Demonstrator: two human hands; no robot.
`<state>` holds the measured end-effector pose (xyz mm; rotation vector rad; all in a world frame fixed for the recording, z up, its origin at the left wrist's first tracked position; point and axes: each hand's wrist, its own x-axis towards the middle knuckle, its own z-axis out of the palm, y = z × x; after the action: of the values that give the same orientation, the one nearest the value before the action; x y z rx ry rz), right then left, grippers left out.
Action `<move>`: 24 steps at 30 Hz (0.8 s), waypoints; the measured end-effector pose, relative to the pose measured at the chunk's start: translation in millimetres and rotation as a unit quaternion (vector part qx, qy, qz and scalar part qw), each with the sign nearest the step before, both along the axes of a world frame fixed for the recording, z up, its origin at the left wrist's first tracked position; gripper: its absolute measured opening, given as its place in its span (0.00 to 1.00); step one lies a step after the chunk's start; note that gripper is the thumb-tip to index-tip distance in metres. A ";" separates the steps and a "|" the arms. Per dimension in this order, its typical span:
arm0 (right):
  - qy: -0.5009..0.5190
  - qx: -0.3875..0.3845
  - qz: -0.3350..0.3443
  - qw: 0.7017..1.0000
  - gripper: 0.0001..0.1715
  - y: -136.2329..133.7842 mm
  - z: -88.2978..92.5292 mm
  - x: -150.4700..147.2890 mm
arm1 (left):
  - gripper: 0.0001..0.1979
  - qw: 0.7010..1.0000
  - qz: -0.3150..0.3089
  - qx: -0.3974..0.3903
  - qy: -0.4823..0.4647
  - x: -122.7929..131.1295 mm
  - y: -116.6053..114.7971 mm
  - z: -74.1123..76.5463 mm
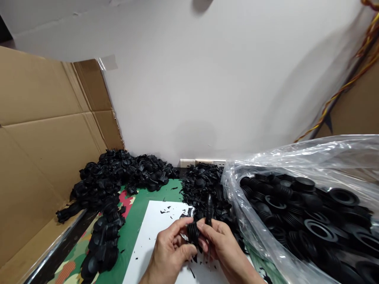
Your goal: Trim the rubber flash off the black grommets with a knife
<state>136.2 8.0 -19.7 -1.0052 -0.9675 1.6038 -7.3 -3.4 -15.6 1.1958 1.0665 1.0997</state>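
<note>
A ribbed black rubber bellows [194,232] is gripped between the thumb and fingers of my left hand [173,246], just above a white sheet [154,221]. My right hand [219,240] is closed round a slim black-handled tool [209,209]; its handle points up and a thin end points down. Whether that end is a blade I cannot tell. My right thumb and fingers also meet the right side of the bellows. Thin black rubber scraps [167,210] lie scattered on the sheet around my hands.
Black ribbed rubber parts are heaped at the left [100,185], with a row nearer me [102,244]. Behind my right hand lies a pile of black scraps [201,181]. A clear plastic bag [237,197] of bellows stands right. Cardboard [44,130] walls the left side.
</note>
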 end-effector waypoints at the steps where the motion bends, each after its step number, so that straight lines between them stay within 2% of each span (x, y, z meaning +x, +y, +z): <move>1: 0.008 -0.006 0.007 1.000 0.26 0.5 0.0 0.8 | 0.21 1.000 0.000 -0.002 0.008 -0.3 0.1 -0.5; 6: 0.009 -0.004 0.038 0.999 0.29 5.6 -6.0 2.8 | 0.17 1.000 0.006 0.001 0.005 -0.4 2.0 2.6; 10: 0.001 0.017 0.025 1.000 0.31 13.2 -19.2 2.2 | 0.16 1.000 0.029 0.005 0.007 0.3 3.6 6.5; 15: 0.008 0.012 0.025 1.000 0.31 17.5 -28.7 -0.5 | 0.13 0.998 0.050 0.017 0.013 0.2 4.1 2.1; 20: -0.004 0.002 0.030 1.000 0.31 9.8 -12.5 -1.6 | 0.14 0.998 0.065 0.009 0.003 0.2 5.4 -1.4; 24: -0.046 0.055 0.027 0.997 0.27 -1.9 6.4 -0.5 | 0.14 0.997 0.081 -0.001 0.013 -0.8 7.9 -2.7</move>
<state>135.7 6.1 -13.3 -0.9919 -1.1426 1.5402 -8.1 4.5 -18.4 1.1407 1.1999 1.2100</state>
